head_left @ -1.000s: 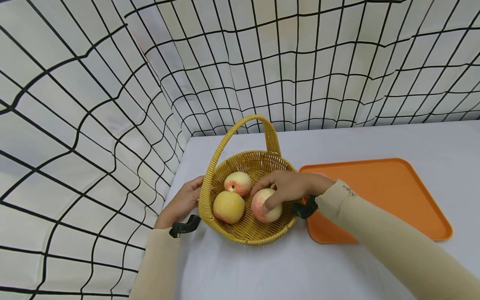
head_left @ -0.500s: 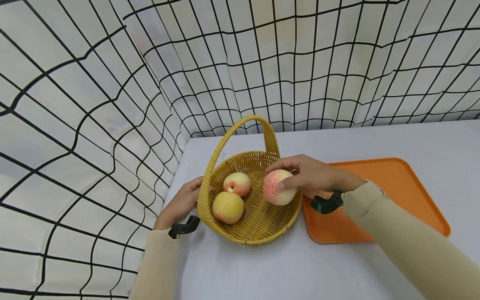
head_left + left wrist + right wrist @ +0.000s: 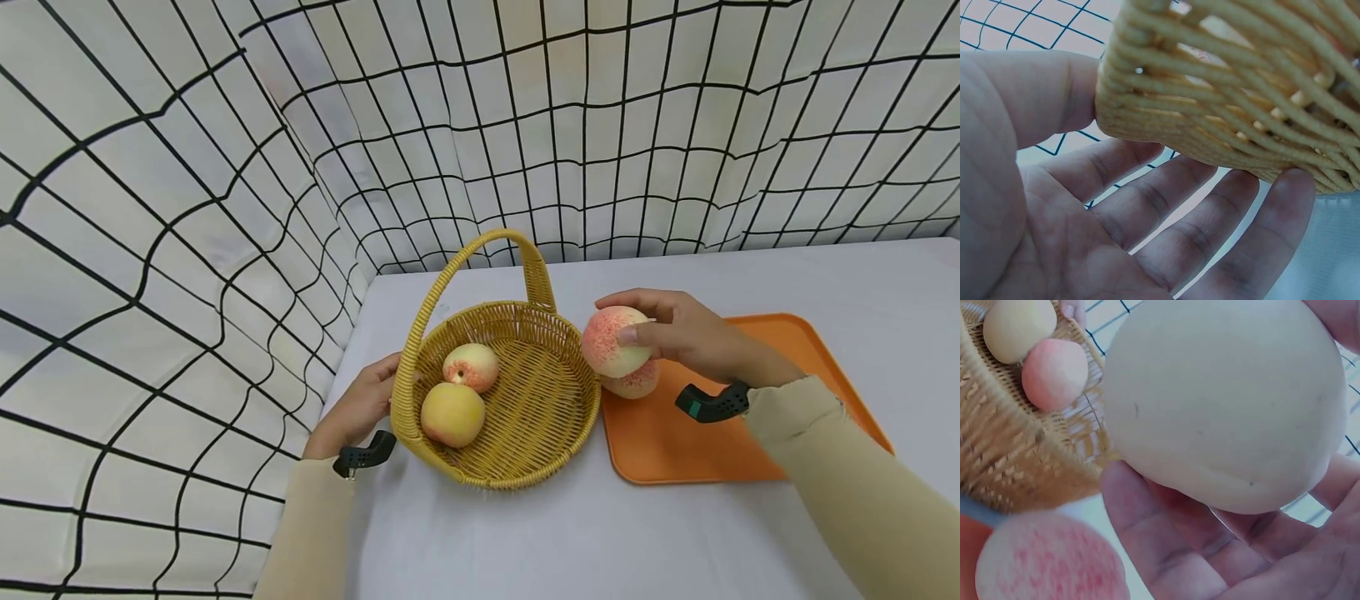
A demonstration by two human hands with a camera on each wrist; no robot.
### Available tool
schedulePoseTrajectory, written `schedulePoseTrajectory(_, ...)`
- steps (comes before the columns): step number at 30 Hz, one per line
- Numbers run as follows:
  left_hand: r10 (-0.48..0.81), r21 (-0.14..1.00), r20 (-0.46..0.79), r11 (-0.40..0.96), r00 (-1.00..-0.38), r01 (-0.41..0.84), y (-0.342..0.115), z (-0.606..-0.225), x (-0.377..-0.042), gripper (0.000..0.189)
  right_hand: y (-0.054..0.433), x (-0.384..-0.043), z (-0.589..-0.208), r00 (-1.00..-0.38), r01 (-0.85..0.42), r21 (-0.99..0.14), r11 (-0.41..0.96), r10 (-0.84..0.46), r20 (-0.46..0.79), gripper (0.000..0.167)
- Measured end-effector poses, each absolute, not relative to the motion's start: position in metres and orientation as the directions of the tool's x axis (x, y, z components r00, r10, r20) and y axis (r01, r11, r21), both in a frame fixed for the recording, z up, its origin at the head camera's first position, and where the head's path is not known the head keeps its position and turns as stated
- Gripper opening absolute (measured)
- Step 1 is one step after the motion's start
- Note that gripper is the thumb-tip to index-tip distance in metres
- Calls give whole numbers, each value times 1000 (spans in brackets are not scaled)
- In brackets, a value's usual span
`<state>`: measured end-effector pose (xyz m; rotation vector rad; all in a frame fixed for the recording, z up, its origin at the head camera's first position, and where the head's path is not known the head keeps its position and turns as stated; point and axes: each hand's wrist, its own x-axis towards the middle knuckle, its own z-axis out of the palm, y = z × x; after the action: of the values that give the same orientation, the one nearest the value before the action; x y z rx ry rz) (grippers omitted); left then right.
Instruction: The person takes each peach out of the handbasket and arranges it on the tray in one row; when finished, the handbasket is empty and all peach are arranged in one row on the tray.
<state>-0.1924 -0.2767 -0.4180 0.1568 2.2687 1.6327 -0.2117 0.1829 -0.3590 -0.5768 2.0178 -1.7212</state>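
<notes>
My right hand [image 3: 697,337] grips a pink-and-cream peach [image 3: 609,343], thumb on the near side, above the gap between the wicker basket [image 3: 536,442] and the orange tray [image 3: 697,442]. In the right wrist view the held peach [image 3: 1222,400] shows its pale side. Partly covered by it, another speckled peach [image 3: 636,383] sits at the tray's left edge. Two more lie against the basket's left side: a yellow peach [image 3: 452,415] and a red-tipped one [image 3: 471,367]. My left hand [image 3: 360,408] holds the basket's left wall, its thumb and fingertips on the weave [image 3: 1222,94].
The basket's tall arched handle [image 3: 442,292] rises over its left and back sides. Black netting [image 3: 525,158] over white cloth stands behind and to the left. A white cloth covers the table [image 3: 510,550].
My right hand has lifted the peach out of the basket and carried it right, past the rim to the tray's left side. My left hand stays at the basket.
</notes>
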Motion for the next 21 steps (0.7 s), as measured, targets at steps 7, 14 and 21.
schedulePoseTrajectory(7, 283, 936, -206, 337, -937, -104, -277, -418, -192, 41, 203, -211, -369, -852, 0, -1000, 17, -524, -9, 39)
schedulePoseTrajectory(14, 279, 934, -207, 341, -938, -105, -277, -418, -192, 42, 219, -210, -381, -874, 18, -990, -138, -482, 51, 36)
schedulePoseTrajectory(21, 277, 936, -207, 335, -938, -107, -277, -418, -192, 41, 232, -209, -393, -905, 34, -985, -171, -424, 42, 33)
